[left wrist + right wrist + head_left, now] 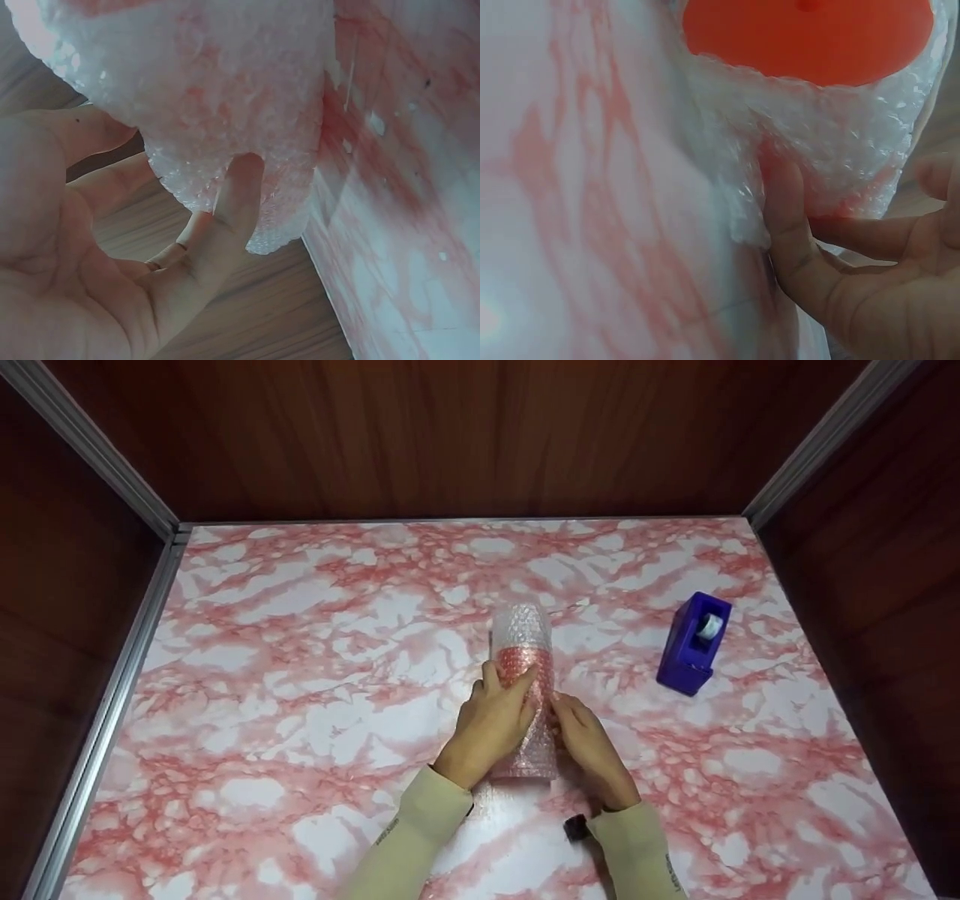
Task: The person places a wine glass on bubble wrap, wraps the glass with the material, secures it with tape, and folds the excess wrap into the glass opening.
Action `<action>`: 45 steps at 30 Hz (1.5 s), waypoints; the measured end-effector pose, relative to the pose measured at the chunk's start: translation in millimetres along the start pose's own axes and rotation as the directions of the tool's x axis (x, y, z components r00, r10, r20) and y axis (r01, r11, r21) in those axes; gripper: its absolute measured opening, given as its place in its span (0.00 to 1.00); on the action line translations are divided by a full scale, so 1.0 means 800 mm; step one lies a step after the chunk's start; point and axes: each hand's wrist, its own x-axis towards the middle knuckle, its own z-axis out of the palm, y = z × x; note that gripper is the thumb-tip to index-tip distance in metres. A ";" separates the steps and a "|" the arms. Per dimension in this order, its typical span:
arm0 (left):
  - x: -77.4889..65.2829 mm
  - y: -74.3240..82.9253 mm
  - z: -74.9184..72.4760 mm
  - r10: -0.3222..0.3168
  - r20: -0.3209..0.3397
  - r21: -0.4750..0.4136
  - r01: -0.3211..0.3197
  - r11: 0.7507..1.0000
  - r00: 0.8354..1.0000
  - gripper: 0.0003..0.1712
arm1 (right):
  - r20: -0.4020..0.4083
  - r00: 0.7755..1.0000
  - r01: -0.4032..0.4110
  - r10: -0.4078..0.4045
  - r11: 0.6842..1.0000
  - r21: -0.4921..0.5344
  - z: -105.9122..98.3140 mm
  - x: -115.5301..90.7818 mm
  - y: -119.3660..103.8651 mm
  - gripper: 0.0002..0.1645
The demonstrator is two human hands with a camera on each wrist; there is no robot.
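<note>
**Bubble wrap (pixel 523 624) round a red cylinder (pixel 810 45), both hands on it**

From my seat I see the bundle lying lengthwise around the middle of the table (pixel 315 660), its dimpled plastic catching the light. At the far end, the clear wrap runs past the red as a pale, soft-edged tube. The right wrist view gives me the cylinder's smooth, rounded end face, framed by crinkled bubbles.

The left hand (pixel 489 724) grasps the wrap from the left, thumb pressed into the bubbles. The right hand (pixel 590 741) pinches it low on the right side, thumb tucked against a ragged fold.

Well to the right I have a hard, angular, violet-blue dispenser (pixel 681 654) with a whitish tape roll (pixel 709 626). The table surface is marbled red and white; beyond its far edge stands a dark wood-grain panel (pixel 465 442), and a grey metal rail (pixel 105 712) runs along the left.
</note>
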 end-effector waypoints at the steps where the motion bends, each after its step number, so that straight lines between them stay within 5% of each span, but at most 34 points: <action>1: 0.000 0.001 0.000 0.003 -0.004 0.007 -0.003 1.000 1.000 0.26 | 0.011 1.000 -0.003 0.003 1.000 0.029 0.000 0.000 0.000 0.28; 6: -0.001 0.002 0.002 0.010 -0.030 0.023 -0.009 1.000 1.000 0.26 | 0.037 0.999 0.007 -0.010 0.996 0.088 -0.001 0.000 0.001 0.26; 22: -0.003 0.002 0.010 0.026 -0.095 -0.011 -0.028 1.000 0.995 0.27 | -0.080 0.997 0.035 -0.018 0.975 0.219 -0.008 -0.005 -0.005 0.30; 35: -0.007 -0.017 0.011 -0.013 -0.034 -0.289 0.003 0.957 0.999 0.29 | -0.162 0.984 0.131 -0.074 0.916 0.380 -0.011 -0.012 -0.019 0.28; 39: -0.011 -0.023 0.014 -0.015 -0.029 -0.324 0.005 0.946 0.999 0.29 | -0.173 0.975 0.189 -0.138 0.928 0.322 -0.009 -0.014 -0.021 0.26; 45: -0.015 -0.033 0.017 0.005 -0.033 -0.340 -0.016 0.940 0.999 0.29 | -0.166 0.951 0.274 -0.260 0.959 0.070 -0.005 -0.018 -0.024 0.26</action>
